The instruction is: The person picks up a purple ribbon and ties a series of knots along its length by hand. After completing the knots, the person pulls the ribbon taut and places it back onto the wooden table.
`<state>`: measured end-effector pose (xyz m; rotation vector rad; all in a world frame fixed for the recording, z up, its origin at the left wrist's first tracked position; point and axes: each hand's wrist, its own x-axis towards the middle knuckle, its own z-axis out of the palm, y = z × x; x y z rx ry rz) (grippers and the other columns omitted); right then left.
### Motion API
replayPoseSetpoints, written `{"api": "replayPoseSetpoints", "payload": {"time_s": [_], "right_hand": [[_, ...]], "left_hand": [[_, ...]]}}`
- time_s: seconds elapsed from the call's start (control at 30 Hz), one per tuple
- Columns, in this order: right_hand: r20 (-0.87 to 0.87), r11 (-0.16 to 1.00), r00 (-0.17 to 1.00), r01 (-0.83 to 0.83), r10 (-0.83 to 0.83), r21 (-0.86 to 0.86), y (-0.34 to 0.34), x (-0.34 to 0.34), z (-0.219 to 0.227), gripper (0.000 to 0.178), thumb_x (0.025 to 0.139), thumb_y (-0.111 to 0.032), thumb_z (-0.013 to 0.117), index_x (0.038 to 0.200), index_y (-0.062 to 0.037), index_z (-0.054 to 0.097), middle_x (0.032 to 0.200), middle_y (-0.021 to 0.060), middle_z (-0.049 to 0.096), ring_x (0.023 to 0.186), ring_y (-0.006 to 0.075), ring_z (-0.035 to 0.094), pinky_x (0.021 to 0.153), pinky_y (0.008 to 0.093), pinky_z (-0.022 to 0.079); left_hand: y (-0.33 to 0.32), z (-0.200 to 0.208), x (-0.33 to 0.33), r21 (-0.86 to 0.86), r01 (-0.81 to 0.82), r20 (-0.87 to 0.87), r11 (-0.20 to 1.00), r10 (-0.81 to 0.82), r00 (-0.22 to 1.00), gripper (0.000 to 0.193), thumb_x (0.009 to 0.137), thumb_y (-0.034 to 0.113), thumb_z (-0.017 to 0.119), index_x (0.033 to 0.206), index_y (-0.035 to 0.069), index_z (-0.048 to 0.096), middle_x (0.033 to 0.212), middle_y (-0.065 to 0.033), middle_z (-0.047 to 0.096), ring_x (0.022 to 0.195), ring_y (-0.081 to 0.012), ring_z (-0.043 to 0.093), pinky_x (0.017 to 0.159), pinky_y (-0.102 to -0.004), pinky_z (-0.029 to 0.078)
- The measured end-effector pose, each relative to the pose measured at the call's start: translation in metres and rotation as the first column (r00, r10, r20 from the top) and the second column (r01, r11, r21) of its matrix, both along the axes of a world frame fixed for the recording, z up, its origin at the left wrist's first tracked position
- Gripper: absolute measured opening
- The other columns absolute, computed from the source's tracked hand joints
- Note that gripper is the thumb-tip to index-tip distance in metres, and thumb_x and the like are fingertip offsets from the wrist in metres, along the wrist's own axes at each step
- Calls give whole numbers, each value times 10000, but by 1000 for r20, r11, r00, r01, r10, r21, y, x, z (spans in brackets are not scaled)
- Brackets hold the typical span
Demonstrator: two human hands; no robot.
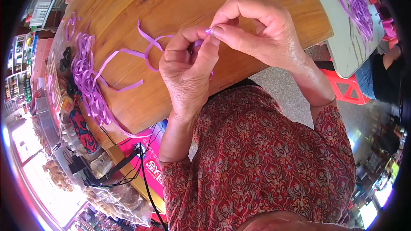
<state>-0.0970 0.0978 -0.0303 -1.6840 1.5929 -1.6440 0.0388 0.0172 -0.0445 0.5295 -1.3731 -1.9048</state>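
Note:
Above the wooden table (115, 6), both hands meet fingertip to fingertip over a small bit of purple ribbon (208, 31). My left hand (188, 68) is closed, thumb and forefinger pinching the ribbon, and more purple shows inside its curled fingers. From the right, my right hand (267, 34) pinches the same spot between thumb and forefinger. The fingertips partly hide how the ribbon is folded or tied there. A curling loose length of ribbon (124, 52) lies on the table left of my left hand. Beyond it is a tangled heap of purple ribbons (85, 75).
At the right stands a pale table (342, 60) bearing another purple ribbon heap (355, 6). A red plastic stool (346, 87) and a partly visible person are near it. Lower left, black cables (139, 162) hang beside a pink box (152, 162) and cluttered bags.

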Motion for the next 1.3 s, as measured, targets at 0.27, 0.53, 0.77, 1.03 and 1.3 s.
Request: {"api": "replayPoseSetpoints", "payload": {"time_s": [0.27,0.53,0.77,1.03,1.3], "right_hand": [[560,960,828,-122,-41,252,1,0,-2,71,834,-78,628,873,-20,622,777,-19,567,701,41,487,625,194,381],[850,958,519,-278,89,70,-1,6,-16,155,822,-144,638,856,3,604,754,-19,538,714,57,454,663,205,363],[380,994,925,-20,-23,109,1,11,-10,104,835,-39,621,928,7,613,797,21,579,746,86,509,662,228,405],[-264,972,958,55,-116,-227,-2,5,-5,192,751,78,649,930,11,636,808,90,596,741,175,562,659,264,432],[211,996,974,-70,80,-54,1,6,-9,151,765,81,651,901,18,631,831,75,598,785,152,550,695,257,427]], "left_hand": [[-1,-1,1,122,47,17,991,-49,999,120,830,42,660,943,39,622,718,57,522,544,11,409,405,-142,293],[-6,-12,2,333,220,-263,917,-133,955,115,839,8,630,953,4,614,798,-12,602,587,-62,467,506,-191,366],[-7,-16,2,365,292,-361,884,-155,920,116,846,-3,613,961,-20,607,813,-39,608,588,-84,471,513,-204,361],[-11,-16,7,334,255,-323,907,-144,935,129,844,-21,606,973,-28,612,808,-45,604,602,-78,474,518,-203,362],[-8,-13,10,290,196,-256,937,-122,959,138,820,-17,644,955,-20,621,823,-39,616,642,-76,515,567,-192,410]]}}
